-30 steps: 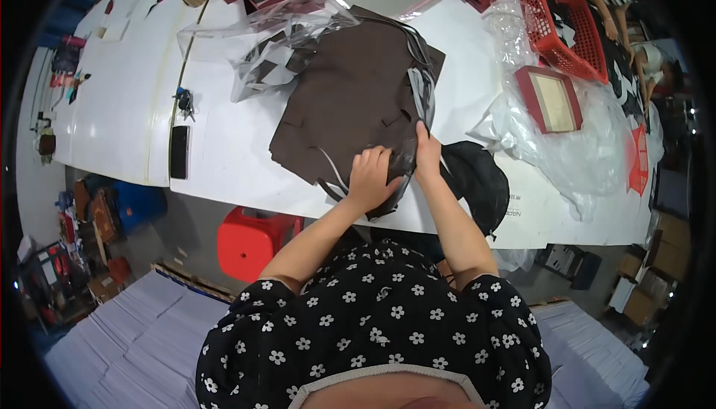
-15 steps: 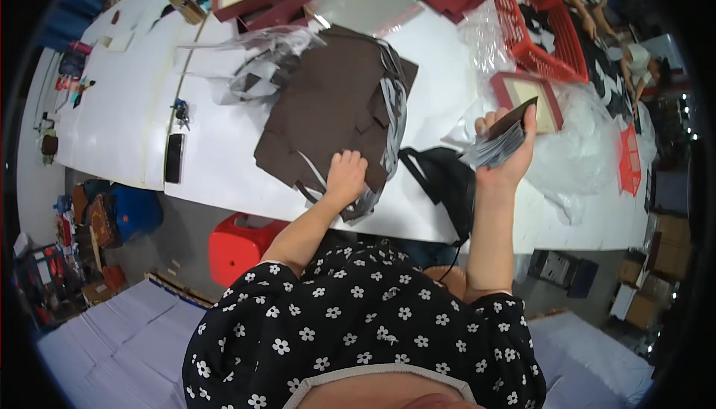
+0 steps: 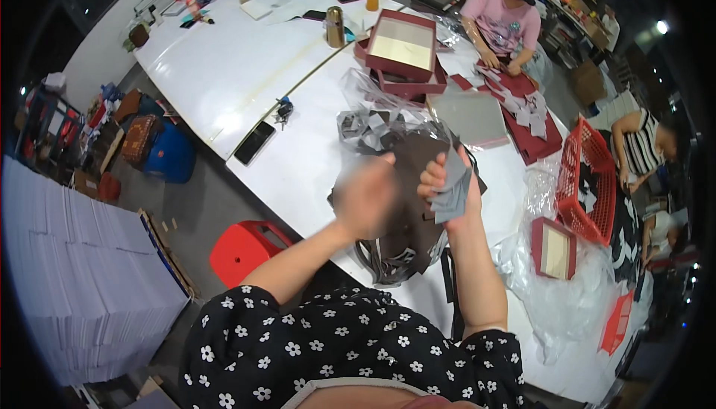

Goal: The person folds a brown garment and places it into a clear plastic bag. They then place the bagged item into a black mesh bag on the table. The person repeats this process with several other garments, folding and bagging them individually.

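My right hand [image 3: 474, 202] is closed round a small stack of grey pieces [image 3: 450, 194], held up over the table with the pieces fanned at their edges. Beside it, my left hand [image 3: 365, 196] hovers over the pile, so smeared by motion that its fingers cannot be read. Below both hands lies a pile of dark brown flat pieces [image 3: 415, 161] with grey edges, partly hidden by my hands and forearms. Crumpled clear plastic with grey scraps [image 3: 365, 127] lies against the pile's far left side.
Dark red boxes [image 3: 403, 45] and a clear flat sheet [image 3: 471, 117] lie beyond the pile. A red basket [image 3: 567, 193], a small box [image 3: 553, 249] and plastic bags [image 3: 533, 297] are at right. A phone [image 3: 255, 143] lies left. Co-workers sit at the far and right sides.
My left hand has lifted off the brown pile. My right hand has brought its stack leftward over the pile, grey side now showing. The view has swung, bringing a far co-worker into sight.
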Available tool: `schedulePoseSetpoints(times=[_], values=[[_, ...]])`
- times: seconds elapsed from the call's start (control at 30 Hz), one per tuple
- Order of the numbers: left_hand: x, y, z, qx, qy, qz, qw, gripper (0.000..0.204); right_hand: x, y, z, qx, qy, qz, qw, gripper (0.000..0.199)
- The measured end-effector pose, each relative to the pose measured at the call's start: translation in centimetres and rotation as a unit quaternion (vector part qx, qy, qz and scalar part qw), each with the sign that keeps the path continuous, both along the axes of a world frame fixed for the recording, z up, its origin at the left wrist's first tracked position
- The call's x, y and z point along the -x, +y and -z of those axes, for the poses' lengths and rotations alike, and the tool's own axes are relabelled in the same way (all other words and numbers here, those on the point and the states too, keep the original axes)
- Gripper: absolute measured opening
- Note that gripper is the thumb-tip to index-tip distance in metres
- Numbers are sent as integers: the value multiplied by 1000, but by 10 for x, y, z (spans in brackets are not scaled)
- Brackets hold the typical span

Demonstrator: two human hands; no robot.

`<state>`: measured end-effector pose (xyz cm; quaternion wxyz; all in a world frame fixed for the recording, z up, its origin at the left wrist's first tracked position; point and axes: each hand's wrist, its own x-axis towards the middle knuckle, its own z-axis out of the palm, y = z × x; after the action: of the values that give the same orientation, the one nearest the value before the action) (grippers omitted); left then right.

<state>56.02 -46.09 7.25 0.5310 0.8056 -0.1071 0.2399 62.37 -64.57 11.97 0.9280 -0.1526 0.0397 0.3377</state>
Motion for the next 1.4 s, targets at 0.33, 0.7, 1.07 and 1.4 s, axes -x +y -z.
schedulePoseSetpoints(times=[0.33,0.7,1.07,1.4], values=[[-92,92,4,-239,121,-70,961,22,-99,105,31,141,78,-162,974,32],[-105,99,-15,-236,113,-43,964,29,-92,81,41,298,67,-147,941,32],[-118,107,-25,-248,91,0,964,20,-118,99,0,553,-122,-90,819,26],[-122,101,-24,-150,42,27,987,12,-159,90,21,315,-23,69,946,26]])
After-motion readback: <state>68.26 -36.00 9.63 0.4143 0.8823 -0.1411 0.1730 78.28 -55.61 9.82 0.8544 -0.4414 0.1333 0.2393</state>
